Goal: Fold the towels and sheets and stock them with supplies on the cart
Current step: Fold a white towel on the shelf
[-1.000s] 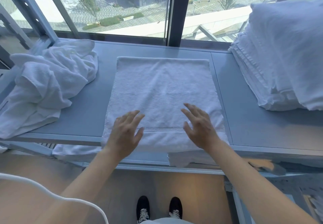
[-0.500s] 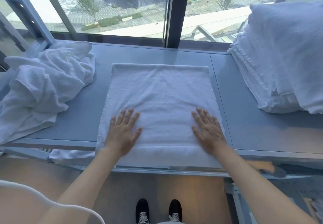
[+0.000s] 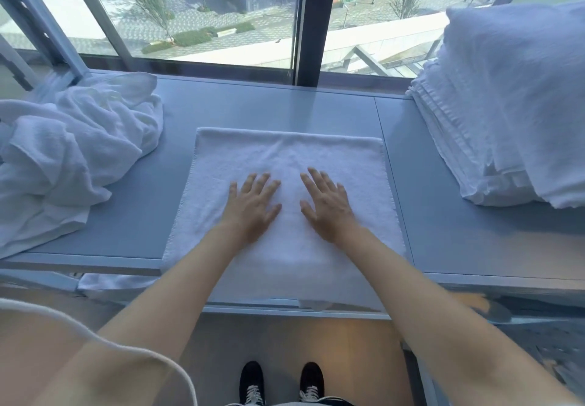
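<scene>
Your stacked linens [image 3: 506, 114] run off the right edge, the crumpled towels [image 3: 63, 158] off the left, and that object [image 3: 487, 306] under the worktop [image 3: 474, 241] blurs out.

There is just one view, from a wide-angle camera worn on the person's head, looking forward and steeply down over a grey counter [image 3: 259, 111] set against a window [image 3: 202, 13]. It sits close above the work: both forearms reach in from the near edge, and the person's shoes [image 3: 281, 382] show at the bottom. Straight lines bow toward the frame's edges.
</scene>
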Motion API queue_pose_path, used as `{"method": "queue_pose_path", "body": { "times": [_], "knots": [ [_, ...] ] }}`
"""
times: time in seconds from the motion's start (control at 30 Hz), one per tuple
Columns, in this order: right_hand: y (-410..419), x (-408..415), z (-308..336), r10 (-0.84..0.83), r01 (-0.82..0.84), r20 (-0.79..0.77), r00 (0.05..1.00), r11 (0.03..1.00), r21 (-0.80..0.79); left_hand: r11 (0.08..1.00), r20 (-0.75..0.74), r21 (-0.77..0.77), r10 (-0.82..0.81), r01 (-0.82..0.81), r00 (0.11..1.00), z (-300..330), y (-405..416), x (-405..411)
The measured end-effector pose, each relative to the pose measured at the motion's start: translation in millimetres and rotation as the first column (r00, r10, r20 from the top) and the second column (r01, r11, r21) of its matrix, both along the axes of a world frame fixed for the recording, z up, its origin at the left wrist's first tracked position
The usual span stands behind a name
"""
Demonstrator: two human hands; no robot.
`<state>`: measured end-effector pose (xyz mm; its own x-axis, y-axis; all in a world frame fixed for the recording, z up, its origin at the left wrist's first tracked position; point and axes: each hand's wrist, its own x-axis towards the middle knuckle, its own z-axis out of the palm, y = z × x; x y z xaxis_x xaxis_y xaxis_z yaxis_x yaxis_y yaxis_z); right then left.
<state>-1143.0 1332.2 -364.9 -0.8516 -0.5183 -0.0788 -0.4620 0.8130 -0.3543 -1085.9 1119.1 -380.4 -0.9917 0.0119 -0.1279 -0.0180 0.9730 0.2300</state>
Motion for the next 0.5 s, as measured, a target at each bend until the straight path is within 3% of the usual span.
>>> {"method": "queue_pose_path", "body": {
  "times": [0.13,0.33,0.4,0.5],
  "knots": [
    [8.7,-30.7,-4.9,-0.027,0.028,-0.016,1.0,0.996,0.085,0.999,-0.014,-0.031,0.019,-0.019,1.0,-4.7,-11.5,16.5],
    [39.1,30.6,-17.4,0.042,-0.038,-0.066,0.997,0.998,0.055,1.0,-0.131,-0.007,0.015,-0.016,0.991,3.0,4.0,60.1],
    [50.5,49.0,-19.3,0.039,-0.036,-0.065,0.997,0.998,0.043,1.0,-0.169,-0.028,0.003,-0.008,0.986,5.2,3.3,50.1],
    [49.4,48.0,-18.7,0.03,-0.026,-0.062,0.998,0.997,0.069,0.997,-0.107,-0.02,0.078,-0.081,0.991,2.1,-4.5,18.9]
  ]
}}
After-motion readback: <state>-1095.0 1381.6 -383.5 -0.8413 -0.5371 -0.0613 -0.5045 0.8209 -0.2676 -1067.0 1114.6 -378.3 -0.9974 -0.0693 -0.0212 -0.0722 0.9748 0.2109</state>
